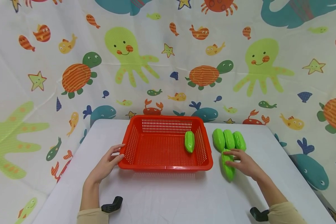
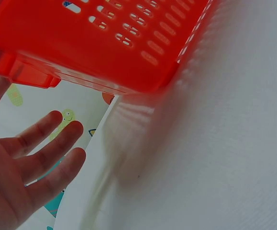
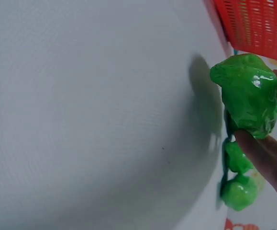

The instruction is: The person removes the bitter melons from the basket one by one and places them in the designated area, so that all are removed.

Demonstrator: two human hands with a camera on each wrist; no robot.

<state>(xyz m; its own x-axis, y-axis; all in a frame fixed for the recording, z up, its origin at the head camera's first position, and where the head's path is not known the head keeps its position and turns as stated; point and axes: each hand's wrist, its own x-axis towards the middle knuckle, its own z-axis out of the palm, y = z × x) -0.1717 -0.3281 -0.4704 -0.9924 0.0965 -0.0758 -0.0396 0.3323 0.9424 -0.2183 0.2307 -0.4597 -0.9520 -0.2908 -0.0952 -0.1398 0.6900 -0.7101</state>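
On the right, my right hand (image 1: 245, 164) pinches a long, glossy green ridged gourd (image 1: 227, 171) between thumb and fingers. The right wrist view shows this gourd (image 3: 248, 93) end-on, with a shadow on the table beside it. Just beyond it, three similar green gourds (image 1: 229, 139) lie side by side. A red plastic basket (image 1: 165, 168) stands in the middle, with one green gourd (image 1: 189, 141) inside near its right wall. At the basket's left rim is my left hand (image 1: 107, 162). Its fingers (image 2: 57, 143) are spread and nearly straight, one meeting the rim.
A white cloth covers the table (image 1: 168, 199). Behind it hangs a curtain (image 1: 162, 84) printed with sea animals. Black wrist devices (image 1: 113, 205) sit near both sleeves. The basket walls are perforated and stand between the two hands.
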